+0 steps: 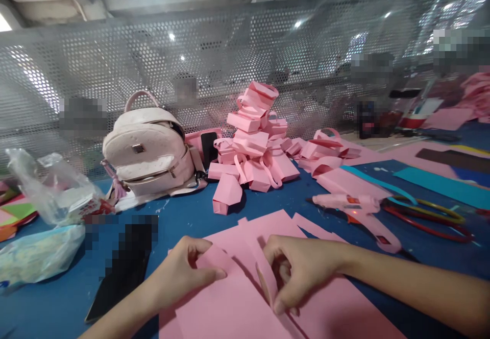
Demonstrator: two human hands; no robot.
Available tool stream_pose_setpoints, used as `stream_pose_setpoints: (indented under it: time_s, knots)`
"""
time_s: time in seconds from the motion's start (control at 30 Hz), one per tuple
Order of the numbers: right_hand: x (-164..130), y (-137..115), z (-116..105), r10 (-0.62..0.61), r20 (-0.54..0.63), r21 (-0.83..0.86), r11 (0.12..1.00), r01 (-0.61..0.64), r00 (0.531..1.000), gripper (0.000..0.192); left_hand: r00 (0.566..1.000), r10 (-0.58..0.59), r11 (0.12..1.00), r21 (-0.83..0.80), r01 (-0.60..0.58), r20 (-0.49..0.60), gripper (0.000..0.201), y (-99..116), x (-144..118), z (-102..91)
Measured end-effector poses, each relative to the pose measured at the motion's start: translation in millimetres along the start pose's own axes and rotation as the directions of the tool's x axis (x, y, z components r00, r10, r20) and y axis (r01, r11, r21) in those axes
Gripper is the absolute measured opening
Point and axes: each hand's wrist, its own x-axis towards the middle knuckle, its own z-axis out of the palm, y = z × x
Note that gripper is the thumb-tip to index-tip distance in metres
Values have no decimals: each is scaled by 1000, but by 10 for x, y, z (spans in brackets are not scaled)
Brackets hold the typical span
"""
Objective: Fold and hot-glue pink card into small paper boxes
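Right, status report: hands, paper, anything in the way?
Left hand and right hand both pinching the pink paper, folding. Glue gun off right. Nothing in the way.

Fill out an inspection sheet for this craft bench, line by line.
Surface: blue table, dotted with pale flecks.
Job's things: pink paper sheet folded under both hands; more pink sheets overlapping beside it.
Clutter: pile of folded pink paper bags; pink glue gun; pale pink backpack; clear plastic bags; teal paper strips.
Grippers: left hand presses the sheet; right hand pinches a fold.
Cables: nothing seen for certain; red and yellow loops lie by the glue gun.
Surroundings: perforated metal screen behind the table.
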Motion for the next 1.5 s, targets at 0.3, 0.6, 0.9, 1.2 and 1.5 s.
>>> stream_pose_setpoints:
  time_s: [0.3,0.6,0.9,1.2,1.5]
  knots:
    - [-3,-35,-5,-37,52,-74,996,41,998,45,1000,-10,1000,-1,10,-6,29,-16,11,-15]
    - [-17,-62,13,-32,47,-111,993,37,998,44,1000,9,1000,11,-9,-16,25,6,2,-10]
    - [-28,-36,14,20,16,-114,993,-18,1000,50,999,6,1000,18,-5,-33,25,31,-2,-28]
    - [0,-72,0,-53,73,-112,992,61,996,45,1000,24,999,-28,-24,-15,13,71,16,-26]
    - [33,-6,-3,-48,-18,-62,997,47,999,30,995,48,998,43,-44,-92,19,19,46,-44]
